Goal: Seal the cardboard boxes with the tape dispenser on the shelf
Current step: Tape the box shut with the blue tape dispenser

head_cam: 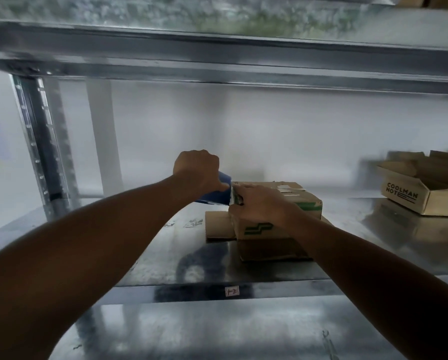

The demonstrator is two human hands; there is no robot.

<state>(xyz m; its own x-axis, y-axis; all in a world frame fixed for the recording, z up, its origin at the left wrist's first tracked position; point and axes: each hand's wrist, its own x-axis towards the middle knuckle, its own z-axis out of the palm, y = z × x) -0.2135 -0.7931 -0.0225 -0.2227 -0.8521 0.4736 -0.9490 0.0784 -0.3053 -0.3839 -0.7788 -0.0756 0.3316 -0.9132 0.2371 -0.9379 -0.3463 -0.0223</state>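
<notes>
A small cardboard box with green markings stands on the metal shelf, its flaps closed and old tape on its top. My left hand grips a blue tape dispenser at the box's left top edge. Just to the right of it, my right hand rests on the box's near left corner, fingers curled at the dispenser's mouth where the tape comes out. The tape itself is too blurred to make out. Flat cardboard lies under and beside the box.
An open cardboard box printed COOLMAN stands at the far right of the shelf. A steel upright rises at the left, and the upper shelf's beam crosses overhead. A lower shelf sits beneath.
</notes>
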